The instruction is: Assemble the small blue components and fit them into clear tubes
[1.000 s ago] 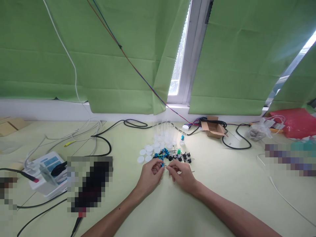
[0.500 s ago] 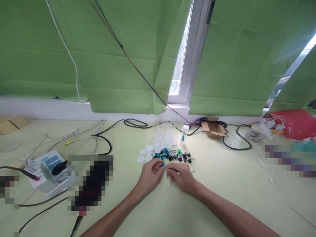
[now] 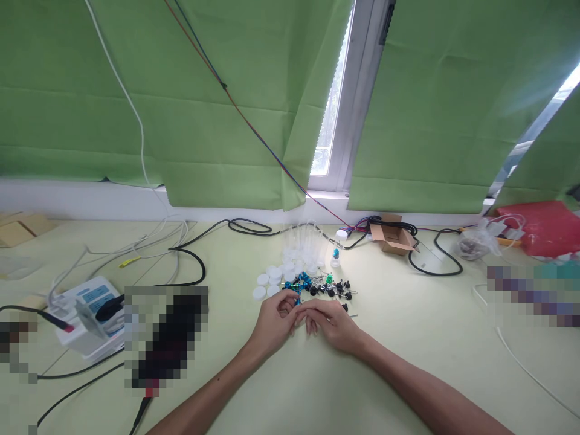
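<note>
Tiny blue piece (image 3: 298,301) pinched!

Left hand (image 3: 274,317) grips it between fingertips, right hand (image 3: 333,324) bunched against them, its hold impossible to tell; looks light, stiff, maybe slick, so take the sides; beyond, white caps (image 3: 263,280) on the surface (image 3: 408,302)

The left hand (image 3: 274,321) covers part of a blue piece (image 3: 298,301) too small to make out, and whether the right hand (image 3: 333,326) grips anything in its bent fingertips is hidden. The clear tubes (image 3: 304,240) blend together, too faint to count, and coarse pixels blur a dark object (image 3: 170,341). The picture's edges cut off the forearms (image 3: 212,380), red bag (image 3: 550,229) and cardboard (image 3: 18,232).
</note>
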The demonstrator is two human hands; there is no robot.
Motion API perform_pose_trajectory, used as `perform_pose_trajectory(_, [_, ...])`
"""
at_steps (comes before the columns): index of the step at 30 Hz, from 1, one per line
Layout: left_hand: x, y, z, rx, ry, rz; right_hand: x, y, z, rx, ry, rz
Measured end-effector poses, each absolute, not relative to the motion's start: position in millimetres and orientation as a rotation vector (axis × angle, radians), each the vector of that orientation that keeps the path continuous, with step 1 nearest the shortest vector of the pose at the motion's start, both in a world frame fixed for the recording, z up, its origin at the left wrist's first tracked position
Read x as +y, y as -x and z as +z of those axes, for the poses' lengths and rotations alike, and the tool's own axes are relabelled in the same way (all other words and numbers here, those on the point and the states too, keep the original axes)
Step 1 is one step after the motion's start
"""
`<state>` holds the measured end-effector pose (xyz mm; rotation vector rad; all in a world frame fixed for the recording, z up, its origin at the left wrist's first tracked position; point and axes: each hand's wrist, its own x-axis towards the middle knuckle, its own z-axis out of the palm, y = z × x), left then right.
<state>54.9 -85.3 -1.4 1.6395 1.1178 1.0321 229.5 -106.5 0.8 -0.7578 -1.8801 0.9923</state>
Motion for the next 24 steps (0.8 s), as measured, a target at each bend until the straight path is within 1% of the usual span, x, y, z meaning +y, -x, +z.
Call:
perform_pose_trajectory(6, [-85.4, -54.3, -2.5, 1.123, -1.667, 1.012, -104.0, -231.2, -1.8, -1.868, 0.783, 0.951])
perform_pose_trajectory(17, [-85.9, -54.5, -1.1, 1.124, -1.693, 0.987, -100.3, -231.1, -3.6, -1.771, 0.830, 1.019])
perform_pose_trajectory(24, [-86.7, -54.5, -2.5, 1.146, -1.720, 0.986, -100.7, -230.6, -3.7, -1.785, 0.929, 0.877])
